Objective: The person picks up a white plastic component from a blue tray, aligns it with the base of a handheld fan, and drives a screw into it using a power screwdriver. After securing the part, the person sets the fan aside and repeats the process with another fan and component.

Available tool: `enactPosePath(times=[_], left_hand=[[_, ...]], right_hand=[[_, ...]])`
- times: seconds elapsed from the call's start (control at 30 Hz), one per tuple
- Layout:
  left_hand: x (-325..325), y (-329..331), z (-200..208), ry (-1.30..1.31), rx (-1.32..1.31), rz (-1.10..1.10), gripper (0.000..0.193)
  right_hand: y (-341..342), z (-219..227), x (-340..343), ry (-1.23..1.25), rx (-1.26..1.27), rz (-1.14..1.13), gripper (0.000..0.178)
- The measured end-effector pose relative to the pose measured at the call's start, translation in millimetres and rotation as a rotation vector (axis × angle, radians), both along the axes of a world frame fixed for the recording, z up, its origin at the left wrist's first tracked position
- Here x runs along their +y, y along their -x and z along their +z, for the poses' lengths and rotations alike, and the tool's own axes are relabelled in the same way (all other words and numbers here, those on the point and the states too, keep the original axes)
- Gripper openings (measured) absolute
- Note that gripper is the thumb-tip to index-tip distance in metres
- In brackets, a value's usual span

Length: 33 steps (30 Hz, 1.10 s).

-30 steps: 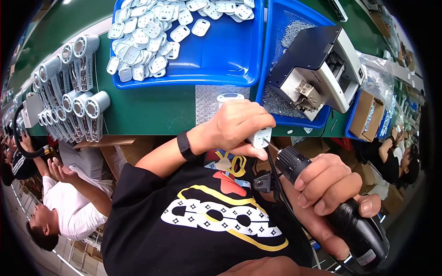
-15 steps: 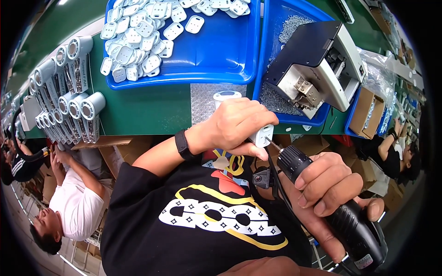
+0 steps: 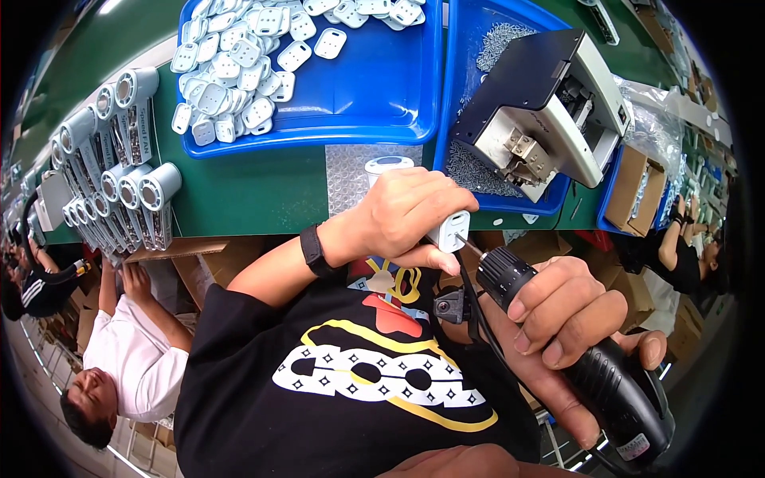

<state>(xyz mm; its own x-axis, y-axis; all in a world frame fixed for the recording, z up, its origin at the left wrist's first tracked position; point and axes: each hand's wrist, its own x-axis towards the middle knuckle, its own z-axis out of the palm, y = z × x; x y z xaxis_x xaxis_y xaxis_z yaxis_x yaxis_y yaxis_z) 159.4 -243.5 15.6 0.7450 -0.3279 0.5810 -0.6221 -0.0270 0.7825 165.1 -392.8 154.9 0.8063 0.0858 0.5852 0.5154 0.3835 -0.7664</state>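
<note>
My left hand (image 3: 406, 209) is closed round a white plastic device (image 3: 454, 232), its small end plate turned toward the right. Part of its body is hidden under my fingers, and a rounded white end with a dark oval shows beyond the knuckles. In my right hand (image 3: 567, 315) is a black corded electric screwdriver (image 3: 617, 394), gripped round its body and tilted up to the left. Its thin bit reaches a hole in the end plate. Whether a screw sits there is too small to tell.
Ahead lies a blue tray (image 3: 358, 139) with many white end plates (image 3: 211, 97). Right of it, a second blue tray (image 3: 443, 103) holds loose screws and a screw feeder machine (image 3: 518, 88). White handheld fans (image 3: 131, 187) stand at left; a co-worker (image 3: 143, 358) sits below them.
The bit stays at the end plate and both hands keep their grips, with only a slight shift. The co-worker at left has moved the head and arms.
</note>
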Motion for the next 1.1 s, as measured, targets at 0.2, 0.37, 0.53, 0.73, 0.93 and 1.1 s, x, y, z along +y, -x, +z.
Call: enactPosePath(times=[0.2, 0.37, 0.53, 0.73, 0.93, 1.1], left_hand=[[0.0, -0.6, 0.5, 0.009, 0.000, -0.004, 0.064], [0.4, -1.0, 1.3, 0.005, 0.011, -0.018, 0.065], [2.3, -0.6, -4.0, 0.045, -0.025, 0.014, 0.070], [-2.9, -5.4, -1.5, 0.045, -0.044, -0.027, 0.074], [0.4, -10.2, -8.9, 0.011, -0.056, 0.003, 0.075], [0.4, -0.4, -8.6, 0.005, -0.033, 0.005, 0.074]], right_hand=[[2.3, -8.2, 7.3, -0.081, -0.029, -0.061, 0.077], [5.9, -6.7, 9.5, -0.081, -0.024, -0.098, 0.075], [11.7, -6.8, 4.1, -0.068, -0.037, -0.204, 0.074], [-39.2, -32.0, -33.1, 0.089, -0.041, -0.650, 0.073], [-43.3, -41.1, -17.4, 0.033, -0.050, -0.643, 0.081], [-33.4, -25.8, -21.7, 0.026, -0.050, -0.662, 0.079]])
